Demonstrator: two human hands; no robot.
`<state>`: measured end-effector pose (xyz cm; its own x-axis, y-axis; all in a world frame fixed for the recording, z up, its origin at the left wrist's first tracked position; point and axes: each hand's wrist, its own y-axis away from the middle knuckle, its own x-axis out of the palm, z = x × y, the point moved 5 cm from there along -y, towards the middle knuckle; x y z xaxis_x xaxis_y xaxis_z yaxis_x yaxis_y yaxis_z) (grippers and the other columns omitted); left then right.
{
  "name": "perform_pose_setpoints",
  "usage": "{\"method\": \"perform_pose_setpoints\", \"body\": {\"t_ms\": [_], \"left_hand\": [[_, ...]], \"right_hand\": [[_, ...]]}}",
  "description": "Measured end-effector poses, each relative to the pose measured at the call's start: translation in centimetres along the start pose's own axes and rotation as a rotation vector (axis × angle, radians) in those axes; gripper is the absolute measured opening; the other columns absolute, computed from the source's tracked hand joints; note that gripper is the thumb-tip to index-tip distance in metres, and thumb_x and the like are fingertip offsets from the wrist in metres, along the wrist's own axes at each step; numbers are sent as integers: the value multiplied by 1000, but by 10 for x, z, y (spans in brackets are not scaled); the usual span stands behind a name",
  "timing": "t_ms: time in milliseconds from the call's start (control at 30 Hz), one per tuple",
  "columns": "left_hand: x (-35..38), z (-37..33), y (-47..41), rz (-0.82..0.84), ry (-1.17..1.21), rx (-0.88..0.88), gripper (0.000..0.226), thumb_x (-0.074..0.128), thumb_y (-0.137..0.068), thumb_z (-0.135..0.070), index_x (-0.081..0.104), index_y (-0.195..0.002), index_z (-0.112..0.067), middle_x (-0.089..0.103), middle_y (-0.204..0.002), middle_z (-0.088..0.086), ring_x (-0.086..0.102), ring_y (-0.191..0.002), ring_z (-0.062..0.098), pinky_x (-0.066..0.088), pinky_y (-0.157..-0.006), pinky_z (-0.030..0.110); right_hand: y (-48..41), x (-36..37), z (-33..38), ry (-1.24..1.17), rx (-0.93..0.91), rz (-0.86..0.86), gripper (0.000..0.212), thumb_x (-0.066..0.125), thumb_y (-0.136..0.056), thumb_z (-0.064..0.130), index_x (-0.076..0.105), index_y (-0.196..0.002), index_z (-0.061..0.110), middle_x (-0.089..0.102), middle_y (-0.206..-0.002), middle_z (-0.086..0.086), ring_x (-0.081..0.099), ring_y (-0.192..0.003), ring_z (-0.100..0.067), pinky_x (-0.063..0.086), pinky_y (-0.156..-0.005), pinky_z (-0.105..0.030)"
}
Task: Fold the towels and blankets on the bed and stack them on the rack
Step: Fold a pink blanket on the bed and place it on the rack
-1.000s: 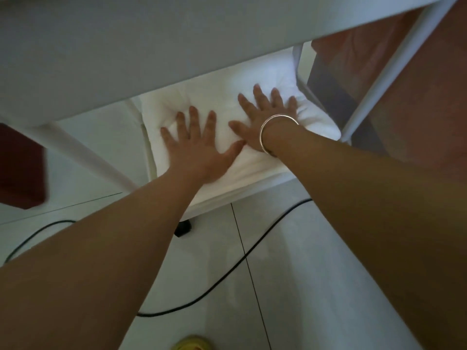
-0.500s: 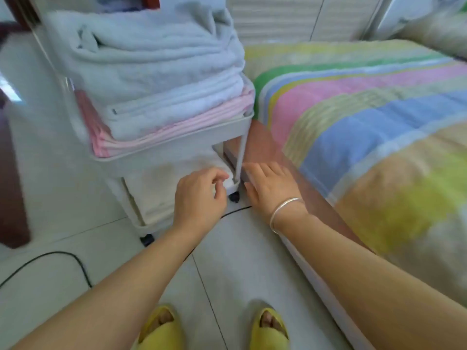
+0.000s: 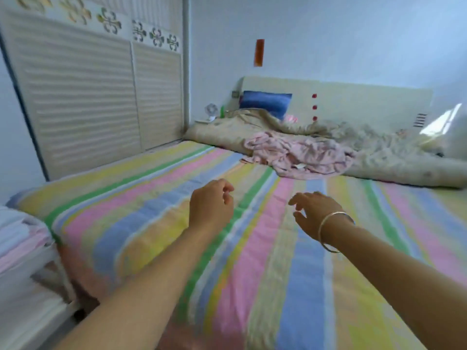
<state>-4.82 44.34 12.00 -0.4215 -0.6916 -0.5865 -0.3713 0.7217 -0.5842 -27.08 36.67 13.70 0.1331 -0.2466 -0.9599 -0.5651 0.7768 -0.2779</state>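
Both my hands are out over the bed [image 3: 303, 286], above its striped sheet.

Left hand [image 3: 211, 207]: fingers loosely curled, thumb close to the forefinger, nothing in it.
Right hand [image 3: 316, 213]: fingers relaxed and a little spread, palm down, nothing held. A bangle [image 3: 331, 231] sits on that wrist. I cannot tell whether either hand touches the sheet.

Pink blanket [image 3: 300, 154]: crumpled and unfolded towards the head end of the bed, well apart from both hands. Behind it a beige quilt [image 3: 379, 152] lies bunched across the bed's width, below the headboard [image 3: 366, 102]. A blue pillow [image 3: 265, 101] leans on the headboard at the bed's far left.

Rack [image 3: 25, 294]: just beside the bed's near left corner. Folded towels [image 3: 17, 233] — white over pink — are stacked on its top shelf.

Wardrobe [image 3: 88, 97]: stands along the bed's left side.
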Motion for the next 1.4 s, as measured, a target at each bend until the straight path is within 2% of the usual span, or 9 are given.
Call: {"method": "perform_pose_setpoints", "body": {"t_ms": [267,667,800,900,1000,1133,1200,1267,1400], "left_hand": [[204,-134,-19,276,101,35,23,51,-87,-14,67,-102,-21,67,-107,-2,62,-99,22,48,-84,34],[367,-4,-111,284,60,-230,16,55,-89,-17,67,-98,-22,70,-102,1,65,-98,26,50,-79,34],[382,30,-134,155,-150,-176,22,50,-89,-17,64,-103,-26,68,-105,1,62,-96,31,43,-71,33],[405,41,-166,189,-179,-168,23,50,-89,-17,65,-104,-25,69,-103,5,61,-95,32,41,-68,33],[426,52,-194,262,-175,-192,27,49,-89,-18,62,-111,-26,69,-106,7,61,-100,32,43,-72,33],[439,58,-198,285,-200,-211,26,48,-91,-23,60,-114,-29,69,-106,-1,60,-103,27,42,-73,32],[441,51,-193,306,-204,-210,27,46,-93,-26,57,-117,-31,67,-111,-6,59,-107,22,42,-75,31],[443,44,-191,309,-193,-193,28,44,-94,-28,55,-120,-32,66,-116,-8,58,-110,19,41,-77,30],[445,52,-192,275,-55,-218,25,47,-90,-27,60,-111,-31,69,-109,-9,60,-106,18,45,-81,30]], "right_hand": [[69,52,-193,-11,378,42,33,49,-96,33,49,-129,29,58,-123,9,47,-120,-17,42,-94,-29],[-100,218,-249,-59,343,234,45,45,-93,23,41,-138,26,44,-137,2,37,-128,-21,38,-102,-32],[-179,242,-245,-293,394,176,44,50,-90,22,51,-134,25,50,-133,1,42,-127,-21,38,-105,-33],[-256,262,-252,-449,451,100,51,54,-90,23,43,-140,23,42,-140,-1,48,-124,-23,41,-101,-35],[-334,283,-262,-220,394,51,69,55,-88,23,23,-149,22,21,-153,-3,30,-138,-27,32,-110,-39],[-405,332,-291,231,326,41,82,42,-90,32,-9,-154,24,-9,-162,2,-18,-146,-28,-10,-118,-46],[-419,351,-309,138,354,75,83,45,-88,42,-4,-154,29,4,-162,2,-8,-148,-27,-6,-119,-45],[-425,354,-320,78,314,59,76,49,-86,48,16,-152,30,31,-154,-2,21,-142,-28,14,-117,-41],[-416,346,-300,58,250,-49,38,47,-93,37,52,-127,20,62,-123,-9,51,-114,-32,41,-93,-35]]}}
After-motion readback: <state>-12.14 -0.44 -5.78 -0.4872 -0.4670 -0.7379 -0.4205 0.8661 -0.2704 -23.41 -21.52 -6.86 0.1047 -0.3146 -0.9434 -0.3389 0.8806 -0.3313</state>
